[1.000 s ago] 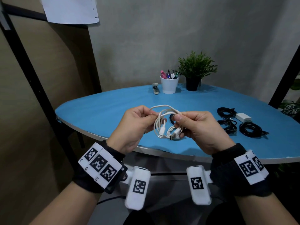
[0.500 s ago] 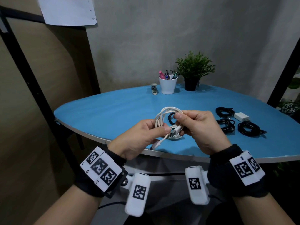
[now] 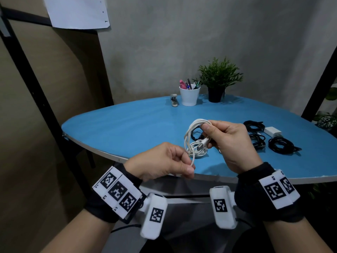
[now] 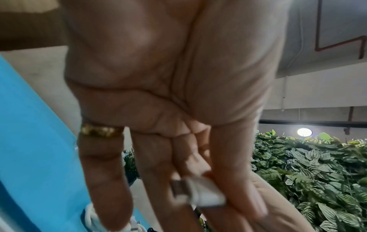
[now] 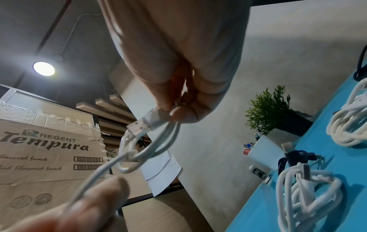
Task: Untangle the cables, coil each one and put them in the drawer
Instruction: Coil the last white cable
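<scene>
The right hand [image 3: 228, 141] grips the white cable [image 3: 191, 136] coil and its plug above the table's [image 3: 118, 128] near edge. The left hand [image 3: 164, 161], level with the coil a second ago, now pinches the free end lower toward that edge. Judged: the final wrap is being tightened; no drawer is in view.

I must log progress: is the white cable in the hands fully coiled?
Not fully. The right hand holds loops of the white cable; the left hand pinches a loose strand.
</scene>
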Demonstrator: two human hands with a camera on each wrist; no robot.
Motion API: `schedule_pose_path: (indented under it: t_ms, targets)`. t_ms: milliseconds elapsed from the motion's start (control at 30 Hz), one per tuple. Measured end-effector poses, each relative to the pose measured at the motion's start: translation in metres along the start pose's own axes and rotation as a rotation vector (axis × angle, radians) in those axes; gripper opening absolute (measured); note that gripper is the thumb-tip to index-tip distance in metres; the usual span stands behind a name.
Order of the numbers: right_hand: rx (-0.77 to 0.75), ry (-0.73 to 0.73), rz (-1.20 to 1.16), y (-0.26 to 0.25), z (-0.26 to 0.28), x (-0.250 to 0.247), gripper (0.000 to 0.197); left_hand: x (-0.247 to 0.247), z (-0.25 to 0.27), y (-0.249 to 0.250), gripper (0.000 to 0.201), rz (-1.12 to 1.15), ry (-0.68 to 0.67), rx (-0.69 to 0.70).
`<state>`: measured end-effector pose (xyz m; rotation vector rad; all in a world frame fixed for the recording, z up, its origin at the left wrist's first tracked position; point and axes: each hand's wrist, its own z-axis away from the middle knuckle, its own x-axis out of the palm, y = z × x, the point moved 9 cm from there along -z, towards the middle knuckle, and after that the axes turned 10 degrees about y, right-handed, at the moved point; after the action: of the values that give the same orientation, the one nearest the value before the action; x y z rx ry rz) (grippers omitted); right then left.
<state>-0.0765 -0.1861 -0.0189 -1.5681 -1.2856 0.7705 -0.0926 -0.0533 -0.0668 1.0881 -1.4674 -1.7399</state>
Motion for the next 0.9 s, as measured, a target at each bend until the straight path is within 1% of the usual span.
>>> schedule_pose_path:
  t_ms: [67,167,267,300,333,400,467,533,567,633,700,733,800,867,900]
  targets:
    - [-0.014,0.001,0.013,-0.001,-0.001,-0.002,0.012,0.001,0.003,-0.001,0.022,-0.058,-0.060,0.002]
    - [-0.037,0.004,0.032,-0.005,-0.003,-0.005,0.014,-0.004,0.007,0.001,0.021,-0.067,-0.116,0.009]
    - [-0.043,-0.002,0.038,-0.008,-0.005,-0.009,0.016,-0.016,0.015,0.011,0.009,0.010,-0.163,0.044]
    - [-0.041,-0.015,0.037,-0.008,-0.006,-0.009,0.016,-0.021,0.018,0.015,0.011,0.046,-0.172,0.061]
    - [-0.035,-0.031,0.037,-0.007,-0.005,-0.009,0.016,-0.027,0.020,0.018,0.017,0.079,-0.175,0.071]
    - [-0.013,-0.072,0.032,-0.004,-0.004,-0.005,0.017,-0.039,0.023,0.022,0.025,0.107,-0.154,0.091]
    - [0.030,-0.105,0.002,-0.001,-0.004,-0.002,0.018,-0.051,0.023,0.025,0.025,0.062,-0.106,0.125]
    - [0.080,-0.113,-0.065,0.000,-0.004,-0.002,0.018,-0.063,0.021,0.029,0.014,-0.069,-0.012,0.164]
    - [0.101,-0.112,-0.102,0.000,-0.004,-0.002,0.018,-0.070,0.019,0.030,0.010,-0.143,0.061,0.172]
    - [0.127,-0.111,-0.167,-0.003,-0.004,-0.002,0.017,-0.083,0.013,0.033,0.010,-0.335,0.238,0.208]
    - [0.138,-0.116,-0.214,-0.007,-0.003,0.000,0.015,-0.085,0.011,0.044,0.010,-0.613,0.403,0.342]
    - [0.143,-0.118,-0.236,-0.009,-0.002,0.001,0.014,-0.080,0.010,0.048,0.011,-0.718,0.449,0.410]
    - [0.153,-0.129,-0.274,-0.013,-0.002,0.003,0.014,-0.065,0.008,0.049,0.017,-0.809,0.484,0.468]
    - [0.155,-0.145,-0.283,-0.015,-0.001,0.007,0.016,-0.054,0.003,0.041,0.019,-0.814,0.505,0.442]
    - [0.159,-0.151,-0.285,-0.015,0.000,0.009,0.016,-0.052,0.000,0.036,0.017,-0.757,0.513,0.398]
